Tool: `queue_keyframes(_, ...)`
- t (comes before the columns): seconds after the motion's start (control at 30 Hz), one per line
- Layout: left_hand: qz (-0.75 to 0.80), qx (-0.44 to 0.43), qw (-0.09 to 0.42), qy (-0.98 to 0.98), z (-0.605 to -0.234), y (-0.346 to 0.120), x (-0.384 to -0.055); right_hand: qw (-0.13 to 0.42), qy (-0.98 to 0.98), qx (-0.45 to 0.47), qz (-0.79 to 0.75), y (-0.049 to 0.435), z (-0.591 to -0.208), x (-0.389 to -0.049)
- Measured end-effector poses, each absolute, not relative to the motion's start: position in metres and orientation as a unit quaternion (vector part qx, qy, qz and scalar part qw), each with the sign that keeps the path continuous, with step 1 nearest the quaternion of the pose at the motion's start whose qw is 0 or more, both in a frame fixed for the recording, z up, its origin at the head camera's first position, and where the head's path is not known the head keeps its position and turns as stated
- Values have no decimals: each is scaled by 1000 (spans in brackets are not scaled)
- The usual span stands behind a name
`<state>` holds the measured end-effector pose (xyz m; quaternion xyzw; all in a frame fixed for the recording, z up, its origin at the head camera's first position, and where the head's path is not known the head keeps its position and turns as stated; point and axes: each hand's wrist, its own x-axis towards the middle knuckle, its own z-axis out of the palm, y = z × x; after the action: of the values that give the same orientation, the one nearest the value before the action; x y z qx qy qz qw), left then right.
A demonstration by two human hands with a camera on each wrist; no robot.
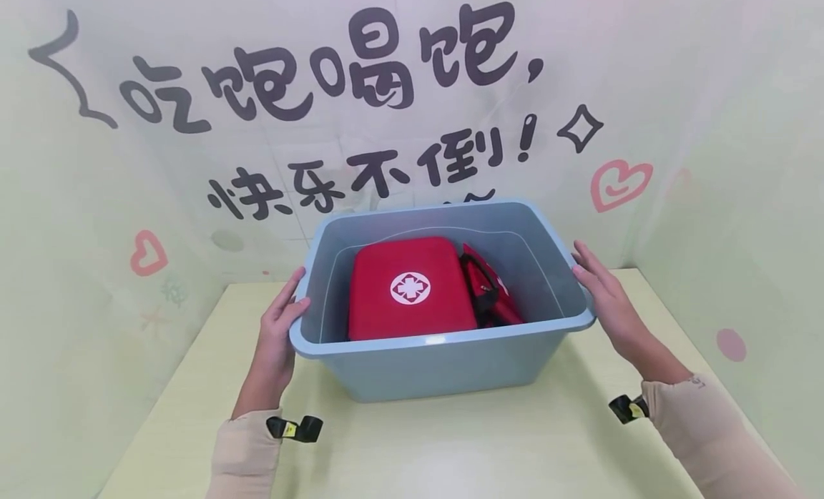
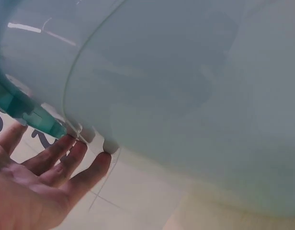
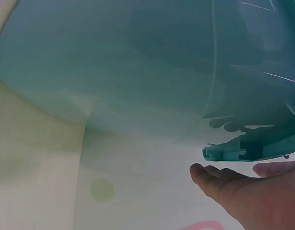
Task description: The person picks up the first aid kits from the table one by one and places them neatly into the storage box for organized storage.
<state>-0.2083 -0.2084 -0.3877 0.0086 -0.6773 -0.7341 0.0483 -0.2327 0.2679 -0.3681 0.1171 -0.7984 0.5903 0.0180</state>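
Note:
A blue plastic bin (image 1: 431, 367) stands on the table, with a red first-aid case (image 1: 412, 313) inside, a white cross badge on its front. Beside the case, a second red bag (image 1: 496, 292) with a black strap leans at the bin's right end. My left hand (image 1: 277, 334) is at the bin's left end; in the left wrist view its fingertips (image 2: 103, 160) touch the outer wall under the rim. At the right end, my right hand (image 1: 611, 306) has its fingers stretched out just below the rim, as the right wrist view shows.
The pale table (image 1: 399, 449) runs back to a white wall (image 1: 412, 141) with large black lettering and drawn hearts. Pale green side walls (image 1: 740, 234) close in left and right. Small black wrist cameras (image 1: 296, 429) are worn at both sleeves.

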Motion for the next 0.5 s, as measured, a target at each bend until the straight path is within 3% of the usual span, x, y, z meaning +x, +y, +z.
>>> queue_keyframes(0.5, -704, -13, 83, -705, -410, -217, -217, 64, -801, 159, 574, 274, -383, -231)
